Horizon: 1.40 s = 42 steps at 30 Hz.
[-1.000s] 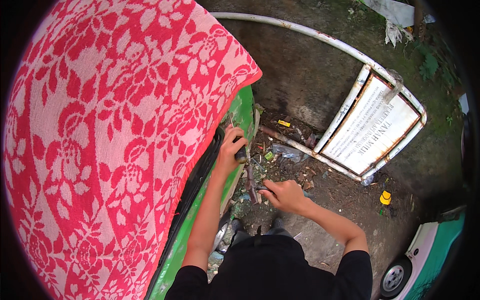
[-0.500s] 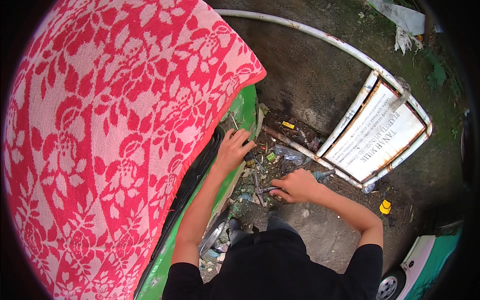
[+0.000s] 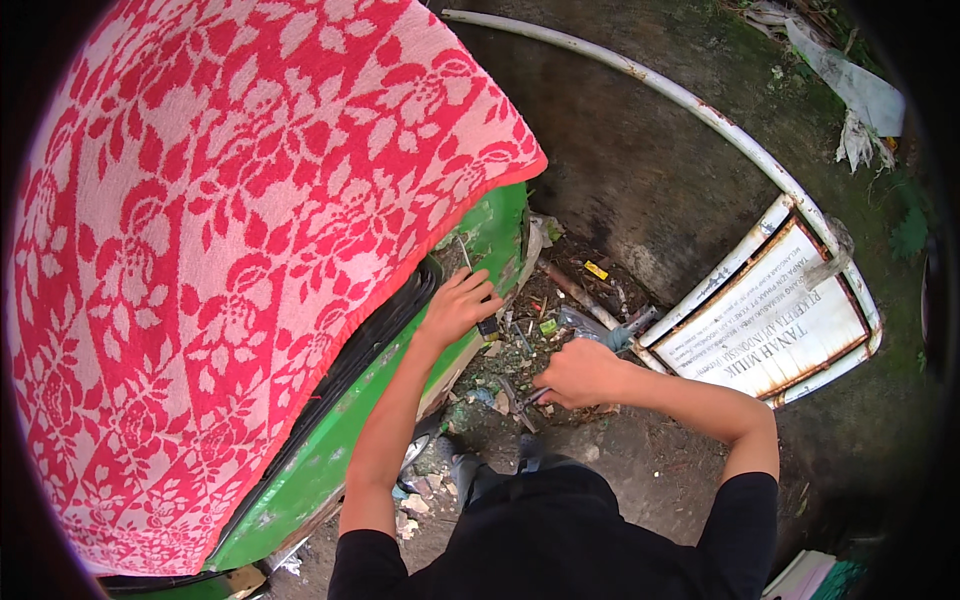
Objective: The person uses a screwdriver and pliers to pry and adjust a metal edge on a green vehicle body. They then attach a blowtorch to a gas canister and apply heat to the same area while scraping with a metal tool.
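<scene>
Hammer (image 3: 517,402), one, sits in my right hand (image 3: 582,374), which curls around its handle, the head above littered ground (image 3: 650,460). One dark-handled, thin-shafted tool (image 3: 488,328) is gripped in my left hand (image 3: 456,308), over one green panel (image 3: 497,222) beside one red-and-pink floral cloth (image 3: 250,260).

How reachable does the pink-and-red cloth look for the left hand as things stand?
Probably yes: the pink-and-red cloth has its edge close to the left hand, with only black trim seen between, though that hand holds a dark-handled tool.
</scene>
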Motion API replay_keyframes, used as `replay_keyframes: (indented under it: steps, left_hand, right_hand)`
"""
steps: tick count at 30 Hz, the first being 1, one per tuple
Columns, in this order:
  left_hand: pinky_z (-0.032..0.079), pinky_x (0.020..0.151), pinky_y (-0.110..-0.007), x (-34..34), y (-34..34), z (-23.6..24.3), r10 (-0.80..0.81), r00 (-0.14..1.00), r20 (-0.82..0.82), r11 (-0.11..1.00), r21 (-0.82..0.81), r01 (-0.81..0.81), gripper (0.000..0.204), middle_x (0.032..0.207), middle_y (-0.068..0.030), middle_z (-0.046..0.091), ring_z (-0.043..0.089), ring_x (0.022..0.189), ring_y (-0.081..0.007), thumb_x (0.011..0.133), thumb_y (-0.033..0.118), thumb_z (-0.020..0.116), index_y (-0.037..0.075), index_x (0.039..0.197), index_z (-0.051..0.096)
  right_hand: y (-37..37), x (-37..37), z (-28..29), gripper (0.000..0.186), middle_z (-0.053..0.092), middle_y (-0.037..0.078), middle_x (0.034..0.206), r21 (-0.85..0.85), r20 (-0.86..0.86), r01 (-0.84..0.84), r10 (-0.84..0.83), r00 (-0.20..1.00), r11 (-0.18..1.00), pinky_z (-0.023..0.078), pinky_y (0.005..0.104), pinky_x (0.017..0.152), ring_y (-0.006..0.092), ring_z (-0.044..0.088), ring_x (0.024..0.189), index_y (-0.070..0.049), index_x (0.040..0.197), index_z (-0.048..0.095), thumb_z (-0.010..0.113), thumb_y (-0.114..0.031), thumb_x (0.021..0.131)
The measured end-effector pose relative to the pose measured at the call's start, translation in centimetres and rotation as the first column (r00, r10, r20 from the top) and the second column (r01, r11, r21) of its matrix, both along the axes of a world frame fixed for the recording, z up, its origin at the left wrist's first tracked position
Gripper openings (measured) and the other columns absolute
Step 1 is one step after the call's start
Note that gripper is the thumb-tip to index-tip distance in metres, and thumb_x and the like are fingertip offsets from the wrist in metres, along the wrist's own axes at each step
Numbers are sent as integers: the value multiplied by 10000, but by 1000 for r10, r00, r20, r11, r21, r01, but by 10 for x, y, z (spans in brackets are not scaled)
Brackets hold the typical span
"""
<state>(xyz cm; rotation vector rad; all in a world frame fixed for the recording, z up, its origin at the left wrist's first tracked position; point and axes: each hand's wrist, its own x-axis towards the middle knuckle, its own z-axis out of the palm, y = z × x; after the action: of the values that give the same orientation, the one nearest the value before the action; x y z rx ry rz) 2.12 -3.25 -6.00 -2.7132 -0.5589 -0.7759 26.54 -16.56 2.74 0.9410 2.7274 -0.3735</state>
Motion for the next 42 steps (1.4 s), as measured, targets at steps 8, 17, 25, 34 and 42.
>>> replay_keyframes:
  steps: [8, 17, 25, 34, 42]
  left_hand:
    - [456, 991, -407, 3, 3, 1, 8, 1000, 9, 1000, 0, -8, 123, 937, -17, 611, 587, 1117, -219, 784, 150, 655, 142, 906, 647]
    - [462, 971, -403, 6, 4, -2, 27, 999, 27, 1000, 12, -28, 122, 934, -23, 604, 586, 1119, -225, 772, 142, 652, 139, 894, 649]
    - [469, 893, -448, 9, 2, -2, -7, 994, 113, 1000, -11, 8, 116, 886, -64, 598, 599, 1101, -288, 794, 103, 719, 95, 887, 651]
    - [475, 887, -438, 10, 6, -4, 11, 997, 79, 1000, -25, -9, 175, 916, -71, 594, 595, 1120, -291, 750, 110, 700, 88, 916, 650]
    - [478, 898, -437, 8, 7, -5, 9, 998, 65, 1000, -17, -7, 196, 924, -72, 596, 591, 1122, -288, 735, 111, 682, 88, 928, 654]
  right_hand:
    - [9, -4, -15, 354, 687, 134, 652, 28, 35, -11, 10, 999, 1000, 558, 461, 607, 348, 722, 678, -92, 897, 754, 708, -444, 901]
    - [8, -2, -28, 340, 693, 145, 660, 56, -44, 69, -66, 997, 996, 560, 467, 593, 361, 715, 641, -72, 902, 741, 693, -408, 918]
    - [10, -1, -35, 323, 690, 156, 659, 65, -106, 169, -161, 981, 984, 560, 473, 592, 365, 717, 643, -84, 908, 741, 673, -399, 940]
    - [6, -1, -46, 311, 691, 153, 658, 102, -178, 273, -253, 951, 956, 557, 461, 573, 358, 715, 634, -79, 940, 728, 681, -386, 940]
    - [-1, -3, -58, 288, 700, 146, 684, 74, -165, 330, -315, 935, 941, 550, 471, 568, 355, 716, 649, -86, 958, 731, 678, -369, 943]
